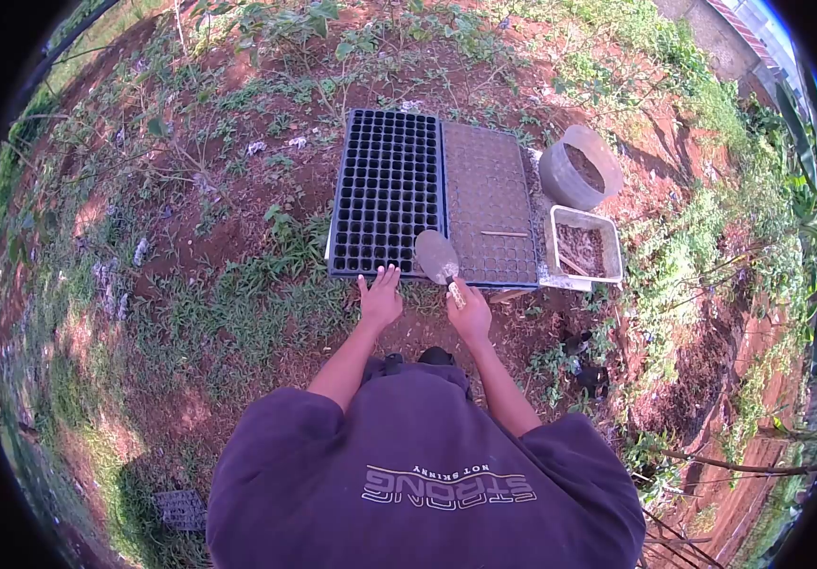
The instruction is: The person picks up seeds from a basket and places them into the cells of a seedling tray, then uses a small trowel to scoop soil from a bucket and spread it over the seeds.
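My right hand [469,311] is closed around the handle of a trowel [437,256], whose rounded blade points away from me over the border of two seedling trays. My left hand [381,300] has its fingers stretched out at the near edge of the black seedling tray [388,190], whose many cells look dark and unfilled. Right beside it lies a second seedling tray [489,190], covered level with brown soil. A thin stick [504,233] rests across that soil.
A translucent bucket [579,169] partly full of soil stands right of the trays. Nearer me sits a white rectangular tub [583,245] with brownish material and a stick inside. Grass, weeds and bare reddish earth surround the stand. A wall [721,43] rises at the upper right.
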The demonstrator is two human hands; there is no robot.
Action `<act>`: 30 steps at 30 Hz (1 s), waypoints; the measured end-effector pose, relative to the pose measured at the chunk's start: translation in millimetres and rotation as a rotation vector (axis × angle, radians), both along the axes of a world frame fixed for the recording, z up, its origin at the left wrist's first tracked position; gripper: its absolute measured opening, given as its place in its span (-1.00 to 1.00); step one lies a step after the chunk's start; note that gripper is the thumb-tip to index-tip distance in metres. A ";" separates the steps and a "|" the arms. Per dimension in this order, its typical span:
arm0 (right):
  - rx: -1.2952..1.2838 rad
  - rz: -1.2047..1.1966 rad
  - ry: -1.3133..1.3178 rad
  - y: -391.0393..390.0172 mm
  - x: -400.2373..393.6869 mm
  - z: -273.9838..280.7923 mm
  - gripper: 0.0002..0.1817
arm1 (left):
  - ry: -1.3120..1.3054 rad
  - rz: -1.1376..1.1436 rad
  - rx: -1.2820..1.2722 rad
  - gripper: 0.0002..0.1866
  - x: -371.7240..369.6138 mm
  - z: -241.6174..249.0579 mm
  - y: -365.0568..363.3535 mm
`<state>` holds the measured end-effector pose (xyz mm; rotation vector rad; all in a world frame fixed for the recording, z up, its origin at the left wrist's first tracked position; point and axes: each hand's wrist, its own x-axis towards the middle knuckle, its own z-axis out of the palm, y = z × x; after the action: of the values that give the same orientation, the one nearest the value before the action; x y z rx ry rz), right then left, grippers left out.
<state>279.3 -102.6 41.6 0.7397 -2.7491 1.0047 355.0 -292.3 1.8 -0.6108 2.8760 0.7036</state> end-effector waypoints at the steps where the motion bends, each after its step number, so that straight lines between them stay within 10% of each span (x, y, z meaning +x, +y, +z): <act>1: 0.001 -0.003 0.000 1.6 2.5 2.1 -0.59 | -0.002 -0.003 0.003 -0.32 -0.1 -0.3 0.5; 30: 0.060 -0.200 -0.149 -32.1 20.9 -3.4 -0.56 | -0.077 -0.091 -0.045 -0.31 3.2 6.9 -5.3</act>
<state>300.3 -134.7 38.2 0.4007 -2.9192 0.9753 358.3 -297.5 8.6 -0.4969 2.8347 0.5906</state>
